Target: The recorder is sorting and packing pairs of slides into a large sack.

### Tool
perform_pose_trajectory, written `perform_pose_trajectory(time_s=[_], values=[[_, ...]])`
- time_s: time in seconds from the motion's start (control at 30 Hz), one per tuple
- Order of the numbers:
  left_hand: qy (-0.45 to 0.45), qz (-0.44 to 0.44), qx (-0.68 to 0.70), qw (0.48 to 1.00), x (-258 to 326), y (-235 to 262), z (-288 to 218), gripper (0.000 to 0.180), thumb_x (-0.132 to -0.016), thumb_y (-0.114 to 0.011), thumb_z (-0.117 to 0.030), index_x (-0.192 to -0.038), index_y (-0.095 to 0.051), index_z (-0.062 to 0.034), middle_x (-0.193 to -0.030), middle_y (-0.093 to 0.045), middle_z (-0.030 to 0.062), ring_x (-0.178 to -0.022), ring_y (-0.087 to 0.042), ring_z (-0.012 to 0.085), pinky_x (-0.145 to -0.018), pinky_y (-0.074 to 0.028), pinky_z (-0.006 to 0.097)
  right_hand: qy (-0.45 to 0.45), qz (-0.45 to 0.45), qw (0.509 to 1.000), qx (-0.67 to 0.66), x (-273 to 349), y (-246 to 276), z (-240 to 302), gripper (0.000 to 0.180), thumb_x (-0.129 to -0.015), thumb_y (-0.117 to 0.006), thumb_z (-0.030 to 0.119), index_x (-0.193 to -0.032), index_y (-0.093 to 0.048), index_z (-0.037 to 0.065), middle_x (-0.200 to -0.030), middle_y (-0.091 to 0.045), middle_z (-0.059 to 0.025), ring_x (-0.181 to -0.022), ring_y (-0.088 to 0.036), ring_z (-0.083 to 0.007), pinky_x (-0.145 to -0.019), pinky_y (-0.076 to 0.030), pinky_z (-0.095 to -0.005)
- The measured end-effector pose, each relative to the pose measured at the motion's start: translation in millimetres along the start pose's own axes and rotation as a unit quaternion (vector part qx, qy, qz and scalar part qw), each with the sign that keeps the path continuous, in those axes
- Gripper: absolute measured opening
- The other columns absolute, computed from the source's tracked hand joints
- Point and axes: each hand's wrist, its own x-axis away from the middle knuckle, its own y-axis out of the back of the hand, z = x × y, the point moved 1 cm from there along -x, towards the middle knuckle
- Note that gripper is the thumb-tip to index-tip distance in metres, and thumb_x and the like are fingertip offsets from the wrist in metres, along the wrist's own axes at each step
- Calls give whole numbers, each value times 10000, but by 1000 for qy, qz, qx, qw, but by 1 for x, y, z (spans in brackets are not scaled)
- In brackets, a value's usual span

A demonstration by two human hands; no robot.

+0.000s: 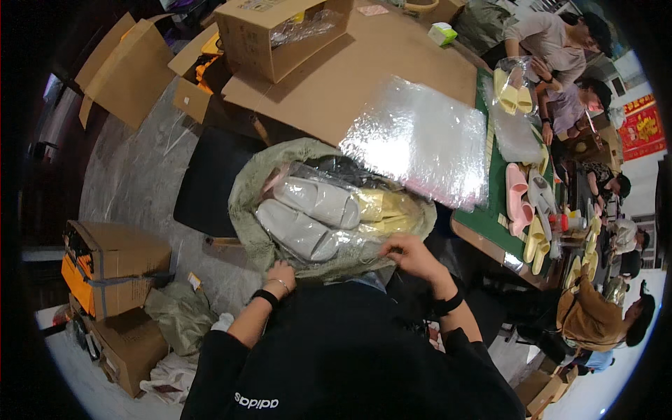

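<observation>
Gripping the sack (260, 231) rim, the left hand (281, 274) is being clamped tight; right fingers (392, 246) are being pinched on plastic just beside bagged slippers (308, 213), which could tear if tugged.

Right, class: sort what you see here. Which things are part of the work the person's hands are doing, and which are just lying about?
In the work:
left hand and right hand, both gripping the green sack
bagged grey slippers
bagged yellow slippers

Lying about:
stack of clear bags
open cardboard box
pink slippers on the green table
taped boxes on the floor
</observation>
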Motion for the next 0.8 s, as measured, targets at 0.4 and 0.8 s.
perform_pose_trajectory(time_s=[0.4,0.8], values=[[-77,-224,204,950,51,130,-4,379,-679,-666,-178,-1023,-559,-61,-1078,-506,115,-1031,-453,295,-877,-357,413,-20,-49,940,338,59,5,-45,411,-717,-647,194,-1105,-540,108,-1125,-495,-160,-1098,-442,-289,-922,-354,-376],[-465,247,85,846,-57,65,-221,457,-843,-450,-424,-1060,-552,-35,-961,-593,202,-893,-561,352,-791,-430,406,-251,118,952,-127,122,-51,-133,409,-877,-414,443,-803,-513,53,-701,-506,-35,-623,-446,-155,-580,-375,-300]])
